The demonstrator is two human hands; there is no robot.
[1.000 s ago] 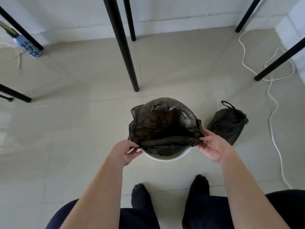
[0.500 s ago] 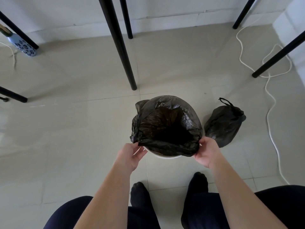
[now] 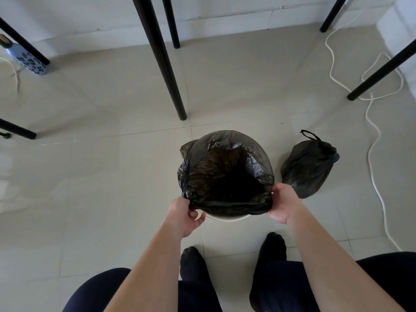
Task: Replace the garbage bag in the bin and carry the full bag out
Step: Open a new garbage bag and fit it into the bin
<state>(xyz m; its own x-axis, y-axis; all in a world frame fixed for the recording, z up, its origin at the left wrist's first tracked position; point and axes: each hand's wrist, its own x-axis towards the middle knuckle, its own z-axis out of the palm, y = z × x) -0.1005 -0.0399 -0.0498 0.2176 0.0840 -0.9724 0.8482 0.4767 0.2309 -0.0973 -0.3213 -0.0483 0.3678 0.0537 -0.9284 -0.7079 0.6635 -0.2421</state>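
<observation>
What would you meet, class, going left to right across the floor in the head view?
Patterned bottle → lined bin with its new black bag → tied full bag → white cord.

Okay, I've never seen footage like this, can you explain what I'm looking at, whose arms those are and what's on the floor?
This is one view, from a camera worn on a person's head, looking down at their own bare arms. The left hand and right hand pinch the near edge of a thin black plastic liner bag, stretching it over a round white bin. Beside it on the beige tiled floor sits a tied, full black garbage bag. A white cord and black metal furniture legs are nearby.
</observation>
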